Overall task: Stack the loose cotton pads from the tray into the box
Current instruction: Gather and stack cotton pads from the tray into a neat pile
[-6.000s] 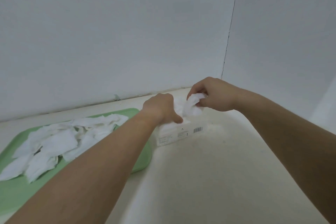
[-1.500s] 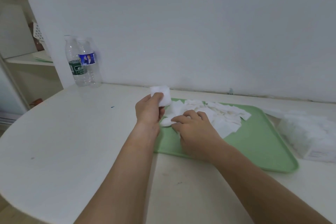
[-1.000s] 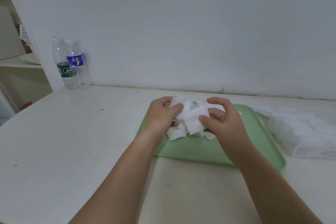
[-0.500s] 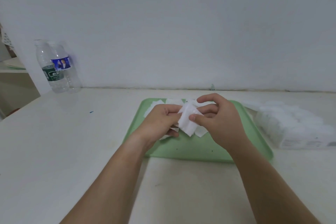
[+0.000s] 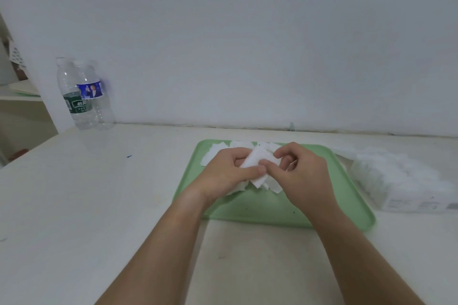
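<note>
Two water bottles stand far left on the desk, out of the way. Over the green tray my left grip clasps a small stack of cotton pads, thumb across it, while my right grip pinches its edge, squaring it, I judge, so it packs neatly. Loose pads lie on the tray behind. Just right of the tray waits the box, seemingly heaped with pads.
</note>
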The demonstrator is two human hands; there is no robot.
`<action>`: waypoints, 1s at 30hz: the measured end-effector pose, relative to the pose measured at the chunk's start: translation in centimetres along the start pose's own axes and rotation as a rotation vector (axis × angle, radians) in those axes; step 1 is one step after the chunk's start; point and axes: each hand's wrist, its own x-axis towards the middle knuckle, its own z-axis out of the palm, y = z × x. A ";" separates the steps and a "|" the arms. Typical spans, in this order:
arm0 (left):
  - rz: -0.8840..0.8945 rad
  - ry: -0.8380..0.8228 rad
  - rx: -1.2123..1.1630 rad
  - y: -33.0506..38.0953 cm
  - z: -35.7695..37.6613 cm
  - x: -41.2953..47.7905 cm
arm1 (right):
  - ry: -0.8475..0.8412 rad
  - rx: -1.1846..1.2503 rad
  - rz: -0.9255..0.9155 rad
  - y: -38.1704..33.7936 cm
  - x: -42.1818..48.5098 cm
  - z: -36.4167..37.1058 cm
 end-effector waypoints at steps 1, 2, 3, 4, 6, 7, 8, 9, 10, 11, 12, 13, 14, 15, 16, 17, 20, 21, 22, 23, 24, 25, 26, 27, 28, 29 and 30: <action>0.008 0.052 0.005 -0.2 -0.2 0.1 | 0.017 -0.007 0.006 -0.1 0.0 0.4; 0.012 0.135 -0.003 -0.4 -0.5 0.3 | 0.035 -0.002 0.008 -0.1 0.1 0.7; 0.013 0.238 -0.033 -0.5 -0.9 0.6 | 0.051 -0.001 0.005 -0.3 0.4 1.0; 0.012 0.344 -0.084 -0.6 -1.4 0.8 | 0.059 -0.011 -0.007 -0.5 0.9 1.3; 0.006 0.523 -0.221 -0.7 -2.5 0.9 | 0.010 -0.073 -0.035 -0.8 2.3 1.9; -0.007 0.592 -0.300 -0.7 -2.9 0.8 | -0.050 -0.121 -0.053 -0.8 3.1 2.2; -0.024 0.646 -0.372 -0.8 -3.2 0.8 | -0.117 -0.182 -0.079 -0.7 4.1 2.6; -0.045 0.685 -0.426 -1.0 -3.5 0.7 | -0.181 -0.250 -0.108 -0.7 4.9 3.0; -0.066 0.713 -0.464 -1.1 -3.6 0.8 | -0.233 -0.314 -0.135 -0.8 5.7 3.4; -0.082 0.733 -0.493 -1.2 -3.7 0.8 | -0.274 -0.368 -0.154 -0.9 6.4 3.7; -0.090 0.743 -0.515 -1.1 -3.8 0.9 | -0.306 -0.411 -0.167 -1.0 7.1 4.1; -0.096 0.746 -0.526 -1.1 -3.8 0.9 | -0.331 -0.446 -0.171 -1.3 7.6 4.4; -0.095 0.747 -0.528 -1.1 -3.8 0.9 | -0.352 -0.458 -0.163 -1.6 8.2 4.7; -0.090 0.745 -0.527 -1.1 -3.8 1.0 | -0.369 -0.454 -0.140 -2.0 8.7 5.1; -0.087 0.743 -0.525 -1.1 -3.7 0.9 | -0.390 -0.449 -0.112 -2.3 9.1 5.4; -0.084 0.739 -0.522 -1.0 -3.6 1.0 | -0.408 -0.475 -0.089 -2.6 9.4 5.8; -0.075 0.721 -0.496 -1.1 -3.1 1.0 | -0.484 -0.593 -0.023 -2.7 10.2 7.0; -0.073 0.716 -0.481 -1.1 -3.0 1.0 | -0.514 -0.635 -0.001 -2.8 10.3 7.2; -0.071 0.714 -0.469 -1.1 -3.0 1.0 | -0.521 -0.631 0.013 -2.6 10.4 7.5; -0.069 0.711 -0.463 -1.1 -2.9 1.0 | -0.522 -0.636 0.023 -2.2 10.5 7.7; -0.066 0.711 -0.462 -1.1 -3.0 1.0 | -0.508 -0.624 0.022 -2.0 10.5 7.7; -0.064 0.711 -0.462 -1.1 -3.0 1.0 | -0.478 -0.592 0.020 -1.8 10.5 7.8; -0.063 0.714 -0.464 -1.1 -3.0 1.0 | -0.447 -0.550 0.004 -1.5 10.6 7.8; -0.065 0.719 -0.464 -1.1 -3.0 0.9 | -0.408 -0.504 -0.005 -1.3 10.6 7.6; -0.065 0.722 -0.464 -1.0 -3.1 0.9 | -0.351 -0.446 -0.029 -1.1 10.6 7.3; -0.067 0.723 -0.464 -1.0 -3.1 0.9 | -0.288 -0.378 -0.047 -1.3 10.4 6.9; -0.067 0.721 -0.462 -1.0 -3.1 1.0 | -0.226 -0.303 -0.068 -1.3 10.3 6.4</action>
